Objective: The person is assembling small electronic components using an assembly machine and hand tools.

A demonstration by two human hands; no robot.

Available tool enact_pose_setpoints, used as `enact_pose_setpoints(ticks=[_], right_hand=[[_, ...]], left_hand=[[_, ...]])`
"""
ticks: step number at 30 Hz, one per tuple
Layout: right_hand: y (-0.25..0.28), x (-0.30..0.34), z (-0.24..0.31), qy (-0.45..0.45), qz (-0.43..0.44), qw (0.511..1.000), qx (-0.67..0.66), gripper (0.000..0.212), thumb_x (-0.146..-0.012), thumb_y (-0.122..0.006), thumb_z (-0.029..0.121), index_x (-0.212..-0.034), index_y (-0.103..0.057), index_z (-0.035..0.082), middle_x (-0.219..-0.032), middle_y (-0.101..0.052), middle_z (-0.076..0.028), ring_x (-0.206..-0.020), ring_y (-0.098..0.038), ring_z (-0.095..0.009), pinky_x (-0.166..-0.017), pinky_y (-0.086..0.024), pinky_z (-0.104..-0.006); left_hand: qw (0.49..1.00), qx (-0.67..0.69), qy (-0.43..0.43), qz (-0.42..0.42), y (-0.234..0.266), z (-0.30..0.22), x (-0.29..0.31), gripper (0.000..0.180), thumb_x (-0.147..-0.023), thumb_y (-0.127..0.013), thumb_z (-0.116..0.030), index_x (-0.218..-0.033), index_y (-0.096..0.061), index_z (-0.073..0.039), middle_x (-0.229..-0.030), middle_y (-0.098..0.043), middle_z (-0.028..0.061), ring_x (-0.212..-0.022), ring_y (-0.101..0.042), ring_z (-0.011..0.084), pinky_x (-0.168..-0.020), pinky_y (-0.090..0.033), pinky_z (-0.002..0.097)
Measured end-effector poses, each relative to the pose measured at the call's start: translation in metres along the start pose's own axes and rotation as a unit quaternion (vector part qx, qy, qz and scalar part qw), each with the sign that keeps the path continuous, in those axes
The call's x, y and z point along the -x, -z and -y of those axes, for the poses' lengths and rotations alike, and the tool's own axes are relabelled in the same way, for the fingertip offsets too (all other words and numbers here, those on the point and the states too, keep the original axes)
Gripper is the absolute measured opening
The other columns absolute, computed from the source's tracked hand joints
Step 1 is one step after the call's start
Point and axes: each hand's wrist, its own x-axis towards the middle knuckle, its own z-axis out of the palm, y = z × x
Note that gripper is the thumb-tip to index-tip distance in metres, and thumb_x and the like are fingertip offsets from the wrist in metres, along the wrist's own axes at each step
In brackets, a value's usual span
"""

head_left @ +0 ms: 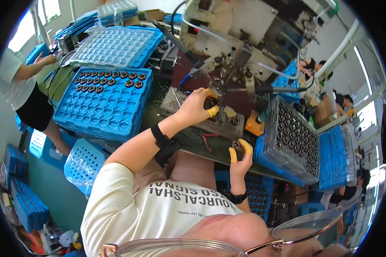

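My left hand [195, 108], with yellow finger cots on its thumb and index finger, pinches a small dark round part [211, 102] above the metal fixture block [173, 103]. Closer to me, my right hand [241, 162] holds a similar small ring-shaped part [235, 144] between two yellow-capped fingertips. Another such dark part [234, 120] sits on the fixture between my hands. A soldering-iron-like tool [266, 89] points in toward the fixture from the right. Tweezers with red handles [208, 141] lie on the bench just in front of me.
To the left stands a blue tray [103, 115] partly filled with dark ring parts, a clear-lidded tray [116, 47] behind it. A full tray [294, 141] stands at the right. An orange box [255, 123] sits beside the fixture. At far left another person [21, 81] stands.
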Motion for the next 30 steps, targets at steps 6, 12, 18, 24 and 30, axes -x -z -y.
enact_pose_setpoints(ticks=[6, 12, 18, 24, 30], right_hand=[[0.006, -0.059, -0.006, 0.08, -0.025, 0.98, 0.179, 0.041, -0.086, -0.073, 0.012, -0.121, -0.054, -0.001, -0.133, -0.053, -0.024, -0.125, -0.049, -0.041, -0.108, -0.037, -0.0432], [0.002, -0.093, -0.028, 0.047, -0.029, 0.956, 0.288, 0.037, -0.09, -0.068, 0.013, -0.118, -0.054, -0.006, -0.129, -0.055, -0.028, -0.122, -0.05, -0.044, -0.105, -0.038, -0.0466], [0.002, -0.092, -0.02, 0.035, -0.025, 0.939, 0.341, 0.042, -0.09, -0.069, 0.015, -0.12, -0.054, -0.01, -0.125, -0.059, -0.027, -0.116, -0.055, -0.043, -0.099, -0.044, -0.0455], [0.007, -0.088, -0.031, 0.031, -0.041, 0.929, 0.366, 0.044, -0.091, -0.07, 0.017, -0.123, -0.053, -0.009, -0.124, -0.06, -0.026, -0.114, -0.058, -0.041, -0.096, -0.046, -0.0446], [0.042, -0.09, 0.043, 0.094, -0.048, 0.978, 0.18, 0.036, -0.083, -0.077, 0.011, -0.114, -0.062, 0.001, -0.112, -0.064, -0.015, -0.104, -0.062, -0.03, -0.09, -0.048, -0.0363]], left_hand=[[0.999, 0.04, -0.017, 0.016, 0.007, -0.002, 0.013, 0.059, -0.076, -0.078, -0.029, -0.123, -0.058, 0.002, -0.106, -0.063, 0.023, -0.104, -0.059, 0.039, -0.093, -0.047, 0.0438], [0.995, -0.053, 0.009, 0.083, 0.116, -0.023, 0.063, 0.075, -0.081, -0.079, -0.031, -0.143, -0.045, -0.004, -0.125, -0.056, 0.0233, -0.116, -0.054, 0.0379, -0.1, -0.045, 0.0422], [0.929, -0.305, 0.207, 0.022, 0.284, 0.043, 0.11, 0.035, -0.084, -0.074, -0.02, -0.116, -0.07, -0.007, -0.109, -0.07, 0.0159, -0.103, -0.066, 0.0311, -0.092, -0.051, 0.04], [0.872, -0.386, 0.302, 0.012, 0.395, 0.15, 0.106, 0.037, -0.079, -0.073, -0.018, -0.115, -0.07, -0.007, -0.104, -0.071, 0.0181, -0.095, -0.069, 0.0326, -0.084, -0.054, 0.041], [0.869, -0.416, 0.263, 0.055, 0.431, 0.22, 0.125, 0.047, -0.074, -0.074, -0.032, -0.112, -0.07, -0.005, -0.108, -0.069, 0.0197, -0.101, -0.065, 0.0372, -0.086, -0.052, 0.0452]])
